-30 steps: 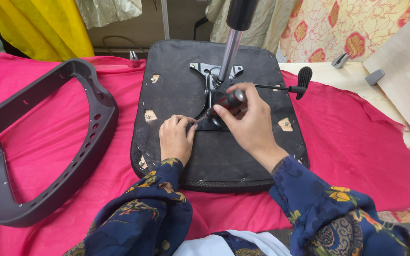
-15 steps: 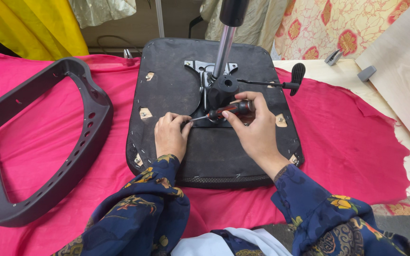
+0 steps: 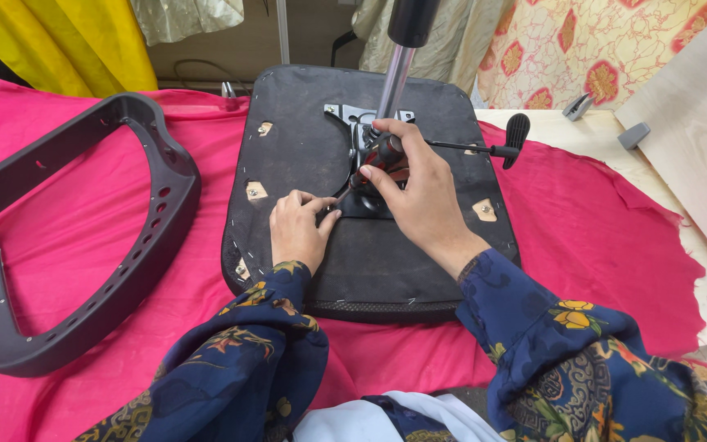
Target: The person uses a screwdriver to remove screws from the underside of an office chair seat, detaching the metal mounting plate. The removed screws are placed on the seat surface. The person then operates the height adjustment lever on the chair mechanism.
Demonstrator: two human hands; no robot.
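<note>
Head cam looks down on one upturned chair seat (image 3: 304, 123), dead centre on the pink cloth (image 3: 599, 245). Right hand (image 3: 419, 192) is wrapped tight around one red-and-black screwdriver (image 3: 380, 155), tip at the metal mechanism plate (image 3: 352, 115); left hand (image 3: 298, 229) is curled, fingertips steadying the tip. Screwdriver's light, rigid, best gripped at the fat handle. One grey backrest frame (image 3: 157, 213) at 9 o'clock, one lever (image 3: 511, 139) pointing to 2 o'clock.

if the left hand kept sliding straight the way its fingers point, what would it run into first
Probably the screwdriver tip and the black metal bracket on the seat underside; the left hand fingertips already sit right beside them, though depth is unclear.
</note>
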